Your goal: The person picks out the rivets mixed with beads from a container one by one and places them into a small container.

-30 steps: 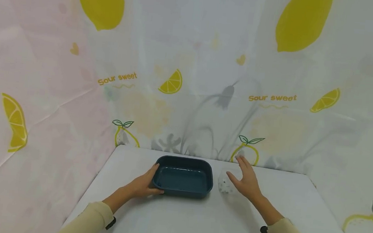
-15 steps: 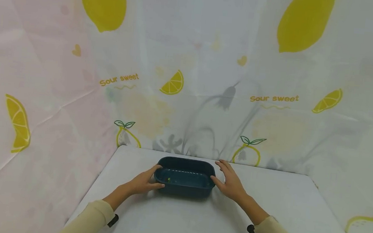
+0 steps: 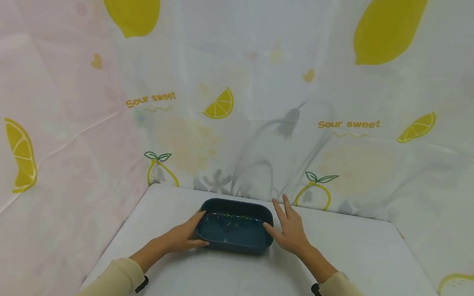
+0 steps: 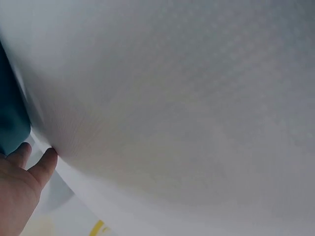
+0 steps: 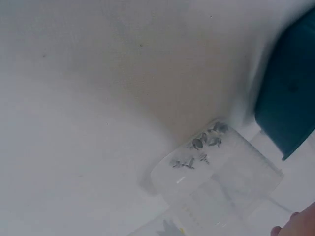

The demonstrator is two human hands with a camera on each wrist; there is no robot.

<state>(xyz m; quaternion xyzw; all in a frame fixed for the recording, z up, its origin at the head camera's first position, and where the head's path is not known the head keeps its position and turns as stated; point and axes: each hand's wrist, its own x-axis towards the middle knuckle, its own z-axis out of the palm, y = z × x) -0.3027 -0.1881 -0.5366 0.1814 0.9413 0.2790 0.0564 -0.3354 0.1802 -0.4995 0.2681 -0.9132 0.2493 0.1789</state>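
Note:
A dark teal rectangular tub (image 3: 232,248) with rounded corners stands on the white table. Several tiny bits, some greenish, show along its far inner side, too small to identify. My left hand (image 3: 183,232) grips the tub's left end, thumb along the near side and fingers at the left rim. At the right end, my right hand (image 3: 293,230) has its thumb over the rim and its other fingers stretched out and spread. Just right of the tub, a clear plastic container (image 5: 216,182) holding several small metal screws is visible in the right wrist view; the right hand hides it from the head view.
The white tabletop (image 3: 225,283) reaches to a printed lemon-pattern cloth (image 3: 236,157) hung close behind it. More cloth hangs at both sides. The clear container sits near the tub's right end, beside the right hand.
My right hand has come left from above the clear container to the tub's right rim, then spread its fingers. The tub has tilted, and bits have appeared along its far inner side.

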